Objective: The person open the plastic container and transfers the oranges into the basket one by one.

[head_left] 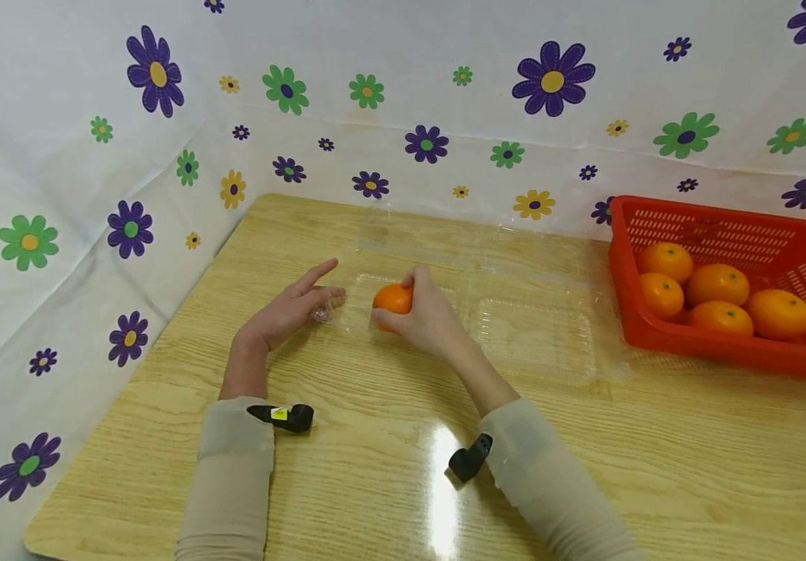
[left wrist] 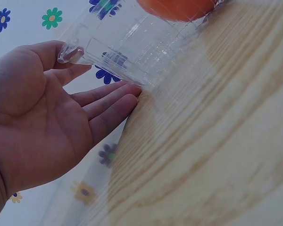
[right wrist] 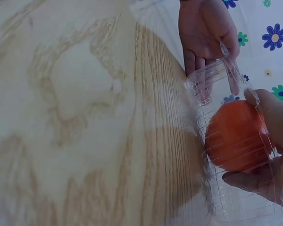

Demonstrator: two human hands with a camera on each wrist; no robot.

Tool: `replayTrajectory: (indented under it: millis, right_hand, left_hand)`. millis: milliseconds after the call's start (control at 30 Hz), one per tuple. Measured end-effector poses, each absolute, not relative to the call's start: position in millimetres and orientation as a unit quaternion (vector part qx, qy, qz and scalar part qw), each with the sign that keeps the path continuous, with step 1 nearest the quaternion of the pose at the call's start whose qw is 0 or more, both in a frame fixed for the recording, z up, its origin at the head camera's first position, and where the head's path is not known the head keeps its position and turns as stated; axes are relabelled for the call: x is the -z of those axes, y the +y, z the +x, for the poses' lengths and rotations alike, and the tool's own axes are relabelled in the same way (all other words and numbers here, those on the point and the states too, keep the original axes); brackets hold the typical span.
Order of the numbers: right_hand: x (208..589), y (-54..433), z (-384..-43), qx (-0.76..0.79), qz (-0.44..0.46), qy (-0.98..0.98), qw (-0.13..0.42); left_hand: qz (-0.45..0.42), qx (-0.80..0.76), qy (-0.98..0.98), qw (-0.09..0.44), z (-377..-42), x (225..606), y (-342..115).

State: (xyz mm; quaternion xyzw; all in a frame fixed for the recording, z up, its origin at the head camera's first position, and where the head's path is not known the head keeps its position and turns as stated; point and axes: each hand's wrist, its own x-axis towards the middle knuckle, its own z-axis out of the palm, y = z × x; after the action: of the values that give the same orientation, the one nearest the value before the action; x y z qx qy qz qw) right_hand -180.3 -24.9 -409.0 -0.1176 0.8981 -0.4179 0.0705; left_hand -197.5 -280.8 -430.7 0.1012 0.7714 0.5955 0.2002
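Note:
My right hand (head_left: 427, 315) grips an orange (head_left: 390, 298) between thumb and fingers. In the right wrist view, the orange shows through the ribbed wall of a clear plastic container (left wrist: 132, 52), low inside it. Left of that container, my left hand (head_left: 286, 312) has its palm turned toward it, fingers mostly straight. The left wrist view has the thumb and fingertips touching the container's corner and side. To the right, a second clear container (head_left: 536, 335) lies on the table with its lid folded back. Some transparent edges are hard to make out.
A red perforated basket (head_left: 718, 354) with several oranges (head_left: 716, 285) stands at the right. The wooden table (head_left: 346, 467) meets a flower-patterned sheet (head_left: 388, 47) behind and on the left.

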Motion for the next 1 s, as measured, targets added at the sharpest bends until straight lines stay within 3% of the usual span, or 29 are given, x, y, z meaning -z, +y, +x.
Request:
replayTrajectory:
  millis: [200, 533, 800, 1000]
  right_hand:
    - [412.1, -26.1, -183.1, 0.383, -0.119, 0.913, 0.075]
    - [412.1, -21.3, -184.8, 0.405, -0.174, 0.897, 0.029]
    - [412.8, -22.5, -183.6, 0.375, -0.151, 0.912, 0.068]
    - [409.7, -23.8, -182.1, 0.369, -0.145, 0.915, 0.068]
  left_hand:
    - [0.096, -0.597, 0.771, 0.199, -196.2, 430.6, -280.1]
    - [0.086, -0.586, 0.782, 0.195, -197.3, 429.3, -278.2]
    - [0.091, -0.593, 0.775, 0.2, -196.6, 429.3, -278.6]
    - [0.086, -0.598, 0.773, 0.193, -198.0, 431.7, -279.7]
